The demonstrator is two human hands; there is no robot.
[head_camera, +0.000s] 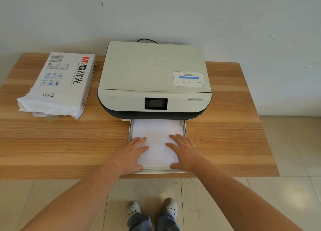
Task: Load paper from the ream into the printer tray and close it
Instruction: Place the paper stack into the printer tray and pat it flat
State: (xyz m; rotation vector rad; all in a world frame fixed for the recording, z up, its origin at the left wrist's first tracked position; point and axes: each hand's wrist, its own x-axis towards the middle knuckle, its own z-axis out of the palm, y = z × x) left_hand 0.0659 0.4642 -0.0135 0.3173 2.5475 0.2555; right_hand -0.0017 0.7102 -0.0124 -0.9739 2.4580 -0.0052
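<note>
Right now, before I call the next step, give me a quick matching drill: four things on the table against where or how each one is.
Things:
1. ream
2. tray
3. paper
4. hands: left, right

States:
A. pulled out from the printer front
B. flat on the sheets
C. lying in the tray
D. torn open, left of the printer

Pairs: 1-D, 2-A, 3-C, 4-B

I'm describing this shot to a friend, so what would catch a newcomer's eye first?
Two hands, left and right, lie flat on white paper in the pulled-out tray at the table's near edge. Behind it sits the printer, and the opened ream lies far left.
</note>
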